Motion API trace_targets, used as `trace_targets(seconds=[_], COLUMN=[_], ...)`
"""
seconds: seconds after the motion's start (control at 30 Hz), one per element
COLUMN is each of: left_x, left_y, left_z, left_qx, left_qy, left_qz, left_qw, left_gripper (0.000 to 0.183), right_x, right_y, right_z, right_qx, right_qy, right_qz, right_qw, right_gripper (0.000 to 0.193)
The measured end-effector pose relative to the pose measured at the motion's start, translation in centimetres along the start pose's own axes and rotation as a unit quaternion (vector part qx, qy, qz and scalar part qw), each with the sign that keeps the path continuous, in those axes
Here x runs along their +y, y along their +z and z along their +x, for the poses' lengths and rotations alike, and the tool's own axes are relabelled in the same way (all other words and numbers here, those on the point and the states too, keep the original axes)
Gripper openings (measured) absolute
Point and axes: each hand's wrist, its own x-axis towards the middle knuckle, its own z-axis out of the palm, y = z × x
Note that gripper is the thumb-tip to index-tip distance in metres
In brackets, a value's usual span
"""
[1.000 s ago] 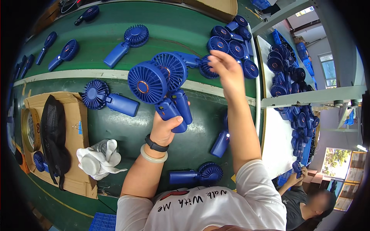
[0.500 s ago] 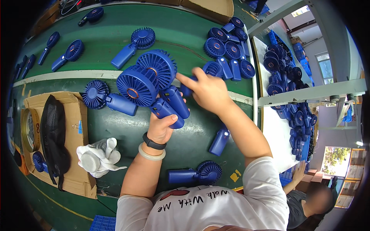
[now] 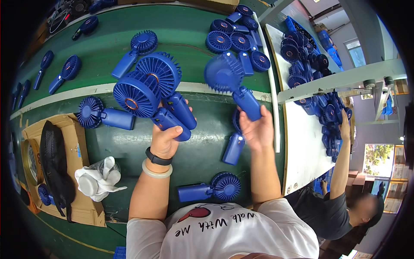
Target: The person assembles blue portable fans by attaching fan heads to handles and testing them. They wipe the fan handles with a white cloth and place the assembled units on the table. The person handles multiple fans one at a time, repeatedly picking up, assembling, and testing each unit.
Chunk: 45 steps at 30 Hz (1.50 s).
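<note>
Person's own body, seen from above. Torso: white short-sleeved T-shirt (image 3: 224, 235) with dark handwritten-style lettering across the chest and a red, dark-outlined graphic beside it. Left hand (image 3: 166, 138): bare; its wrist carries a black band-type wristwatch (image 3: 158, 158) and, just below it toward the elbow, a pale translucent bangle (image 3: 157, 171). Right hand (image 3: 258, 129): bare, no jewellery visible on the wrist. Both forearms uncovered.

Three blue handheld fans (image 3: 148, 93) (image 3: 230, 82) raised, round grilles upward
</note>
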Motion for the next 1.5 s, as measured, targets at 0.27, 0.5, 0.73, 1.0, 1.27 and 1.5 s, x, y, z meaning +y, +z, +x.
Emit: trace_targets(seconds=[0.27, 0.5, 0.73, 1.0, 1.27, 1.5], left_x=[0.0, 0.0, 0.0, -0.3, 0.2, -0.2], left_y=[0.5, 0.3, 0.3, 0.2, 1.2, -0.1], left_z=[-0.1, -0.1, -0.2, 0.0, -0.2, 0.3], left_qx=[0.012, -0.001, 0.010, 0.007, 0.018, 0.008], left_qy=[0.003, -0.002, -0.012, -0.011, -0.004, -0.022], left_qz=[0.002, -0.006, -0.011, -0.016, -0.023, -0.037], left_qw=[1.000, 1.000, 1.000, 1.000, 1.000, 0.999], left_gripper=[0.086, 0.086, 0.086, 0.086, 0.079, 0.069], right_x=[3.1, 3.6, 4.2, 4.5, 4.4, 1.7], right_y=[5.1, 6.0, 5.5, 5.6, 5.6, 6.8], right_z=[-0.4, 0.4, 0.8, 0.4, 0.0, 0.8], right_qx=[-0.389, -0.362, -0.383, -0.331, -0.302, -0.288], right_qy=[0.188, 0.181, 0.180, 0.153, 0.121, 0.062], right_qz=[0.151, 0.094, 0.134, 0.078, -0.001, 0.031], right_qw=[0.889, 0.909, 0.896, 0.928, 0.945, 0.955], right_gripper=[0.084, 0.081, 0.065, 0.063, 0.075, 0.068])
